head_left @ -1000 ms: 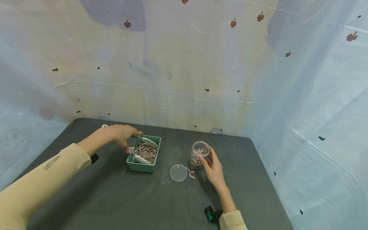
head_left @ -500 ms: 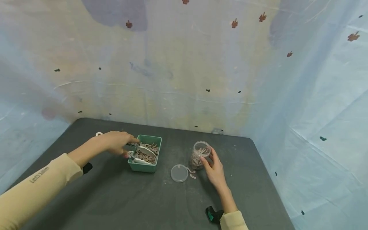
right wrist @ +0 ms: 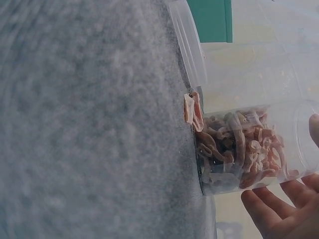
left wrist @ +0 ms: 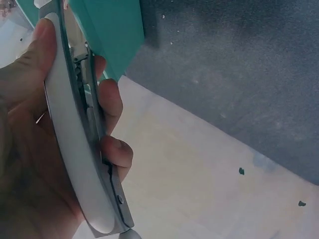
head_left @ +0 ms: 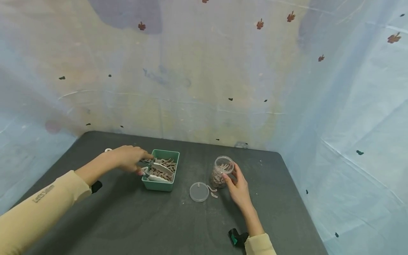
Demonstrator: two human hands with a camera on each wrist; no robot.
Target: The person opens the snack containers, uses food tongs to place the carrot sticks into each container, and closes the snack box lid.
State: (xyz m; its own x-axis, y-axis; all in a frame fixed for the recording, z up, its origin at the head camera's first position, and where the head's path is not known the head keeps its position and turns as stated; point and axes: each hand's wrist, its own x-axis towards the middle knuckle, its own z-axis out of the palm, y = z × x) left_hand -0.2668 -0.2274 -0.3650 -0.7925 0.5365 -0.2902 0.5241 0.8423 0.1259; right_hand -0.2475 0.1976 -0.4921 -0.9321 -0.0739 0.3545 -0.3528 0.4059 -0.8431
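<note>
My left hand (head_left: 129, 158) grips kitchen tongs (head_left: 163, 168) with white tips. In the left wrist view, the thumb lies along one pale handle (left wrist: 75, 144), fingers curled around the other. The tips are slightly apart and down among brownish strip-like pieces (head_left: 171, 163) in a green tub (head_left: 156, 186). My right hand (head_left: 239, 187) holds a clear round jar (right wrist: 244, 149) from its right side, thumb and fingers around the upper part. The jar stands upright and open, partly filled with similar curled strips. Its upper portion looks unfilled in the right wrist view.
A clear round lid (head_left: 199, 192) lies on the dark table (head_left: 165, 223) between tub and jar. Beside it are a few loose strips (head_left: 213, 193). A pale patterned sheet (head_left: 191, 88) hangs behind the table, and another bluish sheet (head_left: 357, 141) hangs at the right.
My left hand has shifted left and down a little, and the tongs' tips have come closer together, lower in the tub. The right hand and jar have stayed put.
</note>
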